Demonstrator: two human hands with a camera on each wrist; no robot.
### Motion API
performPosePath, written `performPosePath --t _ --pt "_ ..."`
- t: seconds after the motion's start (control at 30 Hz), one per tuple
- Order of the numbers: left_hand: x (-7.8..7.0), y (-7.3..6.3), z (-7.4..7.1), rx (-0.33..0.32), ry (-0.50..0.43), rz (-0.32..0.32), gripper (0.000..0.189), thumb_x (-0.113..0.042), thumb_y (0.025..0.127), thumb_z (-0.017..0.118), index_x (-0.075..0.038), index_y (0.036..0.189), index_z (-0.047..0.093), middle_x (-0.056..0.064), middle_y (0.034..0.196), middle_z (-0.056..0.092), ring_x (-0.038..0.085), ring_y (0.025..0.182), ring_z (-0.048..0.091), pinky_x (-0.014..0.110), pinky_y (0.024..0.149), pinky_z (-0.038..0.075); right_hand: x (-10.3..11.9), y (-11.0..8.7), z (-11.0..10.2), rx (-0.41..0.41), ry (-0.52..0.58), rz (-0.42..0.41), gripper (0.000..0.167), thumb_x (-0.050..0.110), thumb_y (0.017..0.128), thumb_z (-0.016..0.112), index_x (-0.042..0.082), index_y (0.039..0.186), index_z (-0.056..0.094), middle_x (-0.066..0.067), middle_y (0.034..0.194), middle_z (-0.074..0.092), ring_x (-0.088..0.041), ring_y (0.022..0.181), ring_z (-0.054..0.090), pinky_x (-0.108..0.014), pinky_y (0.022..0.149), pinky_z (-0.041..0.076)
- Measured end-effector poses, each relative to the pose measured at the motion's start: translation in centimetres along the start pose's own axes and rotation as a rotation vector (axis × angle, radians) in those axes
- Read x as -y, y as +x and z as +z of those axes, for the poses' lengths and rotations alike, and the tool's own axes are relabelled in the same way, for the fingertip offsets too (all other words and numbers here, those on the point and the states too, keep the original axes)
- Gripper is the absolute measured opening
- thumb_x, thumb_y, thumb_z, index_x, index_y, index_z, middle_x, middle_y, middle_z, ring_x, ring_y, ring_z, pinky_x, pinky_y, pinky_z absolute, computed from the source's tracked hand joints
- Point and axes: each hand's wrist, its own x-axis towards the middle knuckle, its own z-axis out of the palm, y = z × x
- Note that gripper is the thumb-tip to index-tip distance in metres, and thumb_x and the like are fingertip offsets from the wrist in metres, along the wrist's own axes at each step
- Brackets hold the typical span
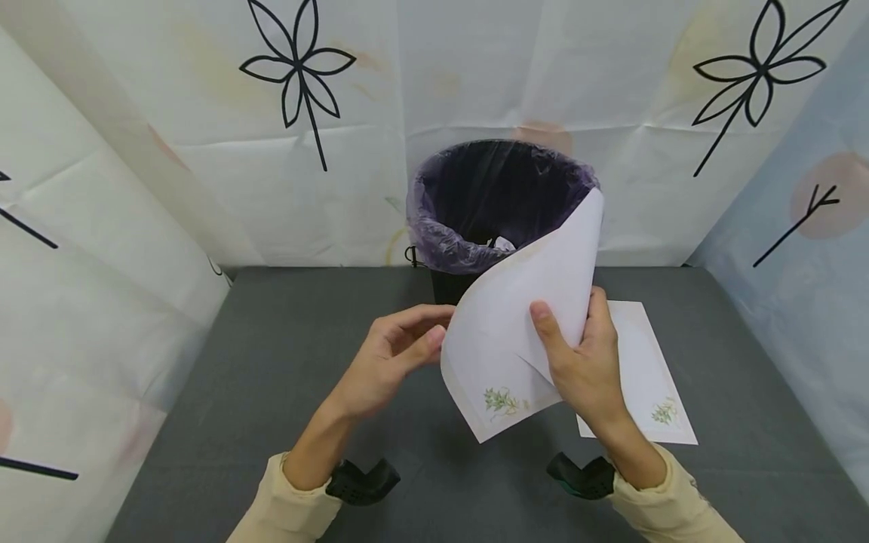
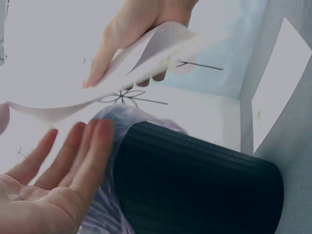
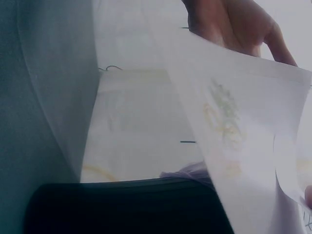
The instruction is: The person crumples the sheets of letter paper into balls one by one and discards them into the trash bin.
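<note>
Right, the white sheet [image 1: 498, 317] is up in the air, curled in front of the bin [image 1: 451, 286], with its upper corner overlapping the rim. And it's the right hand [image 1: 587, 366] doing the holding: its grip pinches the paper, thumb flat on the near face. Look to the left hand [image 1: 387, 354], fingers extended and loose, just beside the sheet's left edge; whether they touch, I can't tell.

Only the head view looks down inside the bin, and what a sight: white scraps [image 1: 504, 243] inside the purple liner [image 1: 437, 237]! Over to the left wrist view, which adds the bin's ribbed dark side and the right fingertips tucked beneath the paper, hidden from above. The right wrist view catches the sheet up close, its print blurred, the left hand partly behind it.

On to the markings: a green-and-yellow leafy sprig [image 1: 504, 400] decorates the held sheet's lower corner, and a matching sprig [image 1: 664, 412] sits on the second sheet [image 1: 641, 369], lying flat on the grey counter [image 1: 305, 354] beyond the right forearm. Black line-drawn flowers [image 1: 297, 66] pattern the backdrop [image 1: 366, 196].
</note>
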Motion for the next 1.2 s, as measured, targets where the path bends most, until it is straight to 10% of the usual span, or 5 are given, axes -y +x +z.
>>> performPosePath --t 0.57,0.83,1.03,1.2 --pt "1.3 0.7 2.7 -0.075 0.312 -0.075 0.049 -0.012 0.097 0.071 -0.008 0.142 0.053 0.008 0.119 0.068 0.019 0.097 0.071 0.037 0.08 0.06 0.5 -0.5 0.3 0.182 0.043 -0.047 0.032 0.007 0.102 0.044 -0.006 0.131 0.041 -0.014 0.113 0.055 -0.024 0.093 0.059 -0.03 0.071 0.052" --pt "1.2 0.6 3.5 -0.009 0.493 -0.024 0.056 -0.024 0.109 0.043 -0.02 0.16 0.021 0.004 0.124 0.053 0.017 0.106 0.059 0.037 0.086 0.054 0.7 -0.7 0.5 0.238 0.095 -0.041 0.034 0.007 0.103 0.042 -0.004 0.135 0.037 -0.015 0.118 0.051 -0.028 0.099 0.056 -0.034 0.077 0.049" --pt "1.3 0.8 3.2 0.04 0.468 0.055 0.067 -0.014 0.098 0.03 -0.018 0.163 0.014 0.008 0.141 0.042 0.023 0.113 0.05 0.04 0.095 0.045 0.9 -0.7 0.5 0.254 0.112 -0.001 0.038 0.011 0.103 0.039 -0.004 0.137 0.034 -0.014 0.118 0.047 -0.031 0.1 0.05 -0.038 0.079 0.045" --pt "1.1 0.6 3.1 0.021 0.425 0.004 0.062 -0.011 0.101 0.039 -0.017 0.161 0.023 0.007 0.139 0.048 0.022 0.111 0.054 0.038 0.092 0.049 0.9 -0.6 0.5 0.262 0.122 0.007 0.04 0.013 0.103 0.038 -0.003 0.139 0.032 -0.014 0.119 0.045 -0.031 0.101 0.048 -0.039 0.08 0.043"
